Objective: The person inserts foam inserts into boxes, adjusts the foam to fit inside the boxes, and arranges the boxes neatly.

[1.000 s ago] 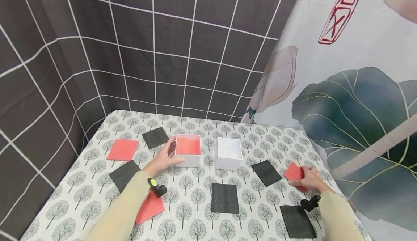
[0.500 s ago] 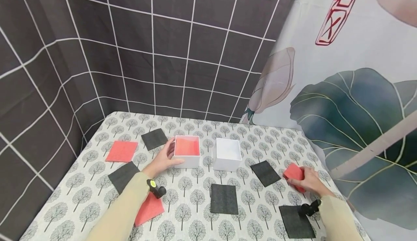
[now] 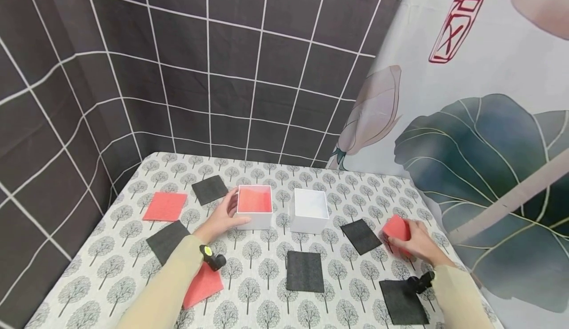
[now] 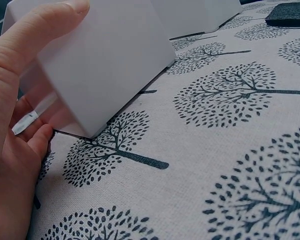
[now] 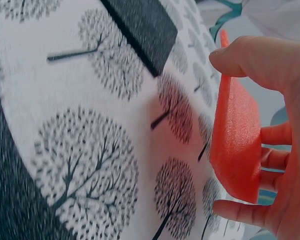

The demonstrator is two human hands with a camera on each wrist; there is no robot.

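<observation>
My left hand (image 3: 222,219) holds a white square box (image 3: 254,222) by its near left corner, thumb across the front wall and fingers along the side. Inside that box lies a red felt square (image 3: 255,199). A second white box (image 3: 309,225) stands just to its right, its inside showing only white. Far to the right, my right hand (image 3: 421,242) pinches another red felt square (image 3: 394,228) between thumb and fingers. In the right wrist view this felt (image 5: 236,142) is bent and raised, casting a reddish shadow on the cloth.
Black felt squares lie around the table: one front centre (image 3: 304,271), one right of the boxes (image 3: 361,236), one by the right wrist (image 3: 402,303), others left (image 3: 210,189). Red squares (image 3: 165,206) lie left too, one partly under the left forearm (image 3: 203,285). A tree-patterned cloth (image 3: 266,314) covers the table.
My right hand has lifted the red felt square off the cloth and shifted it slightly left. The left hand stays on its box.
</observation>
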